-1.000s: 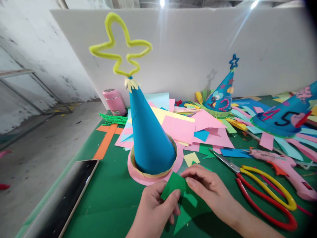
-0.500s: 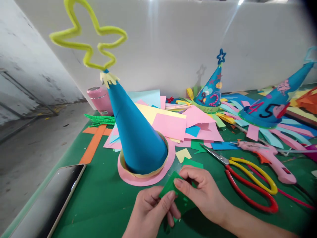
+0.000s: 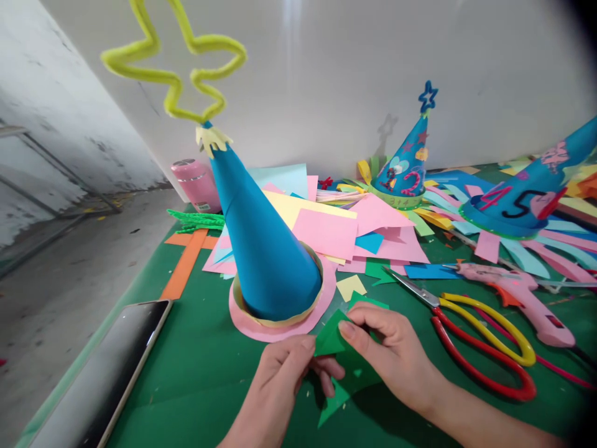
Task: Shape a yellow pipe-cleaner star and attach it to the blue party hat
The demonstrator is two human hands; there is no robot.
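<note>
A small piece of green paper is pinched between my two hands, low over the green table. My left hand grips its left edge between thumb and curled fingers. My right hand holds the upper right part with thumb and forefinger. More green paper scraps lie close under and behind the hands, hard to tell apart from the tabletop. Just beyond stands a blue cone party hat with a pink and yellow brim. A yellow pipe-cleaner shape tops it.
Red-and-yellow scissors and a pink glue gun lie to the right. A phone rests at left. Behind are pink paper sheets, green pipe cleaners, a pink container and two decorated hats, one starred, one numbered.
The view has shifted slightly, so things sit a little further right. My left thumb has slid back toward the paper's left edge, showing more of the green piece.
</note>
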